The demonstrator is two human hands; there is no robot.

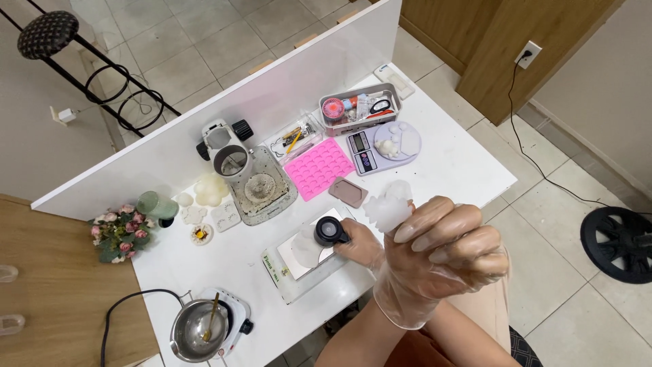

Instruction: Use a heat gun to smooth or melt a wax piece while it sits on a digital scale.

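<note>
My left hand [445, 255], in a clear glove, is raised close to the camera and closed in a fist around a translucent white moulded piece [388, 206] that sticks out above the fingers. Lower down and partly hidden behind it, my right hand [360, 246] grips a small black round cap [330, 232] over the metal plate of a flat scale [293, 268]. Beside the cap, a pale round disc [306, 248] lies on that plate.
On the white table [462, 163] are a pink silicone mould [319, 168], a second scale with white pieces [384, 147], a metal tin of tools [360, 109], a dusty tray [261, 190], a flower bunch [121, 232] and a pot on a hotplate [200, 331]. A black fan [621, 245] stands on the floor at the right.
</note>
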